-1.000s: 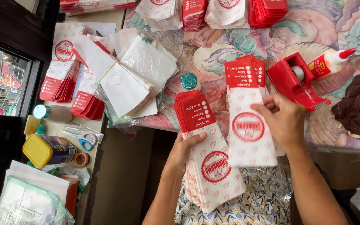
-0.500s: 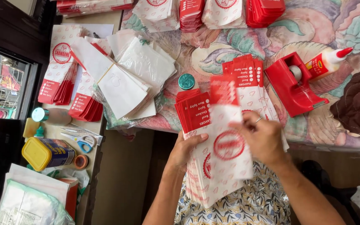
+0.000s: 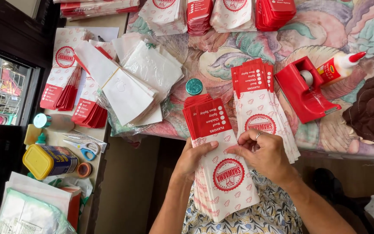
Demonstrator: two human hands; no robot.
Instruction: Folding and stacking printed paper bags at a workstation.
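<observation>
Lower centre of frame: left hand [image 3: 194, 157] and right hand [image 3: 262, 154], each grip closed on the near stack of red-and-white paper bags [image 3: 221, 169]. Second bag stack [image 3: 260, 108] lies just right on the table [image 3: 221, 65].

Floral-clothed table [image 3: 221, 65], paper bag stacks [image 3: 260, 108], red tape dispenser [image 3: 304, 93], glue bottle [image 3: 338, 67]

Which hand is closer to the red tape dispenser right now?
Right. The right hand sits just below-left of the red tape dispenser; the left hand is farther left, holding the paper bag stack.
</observation>
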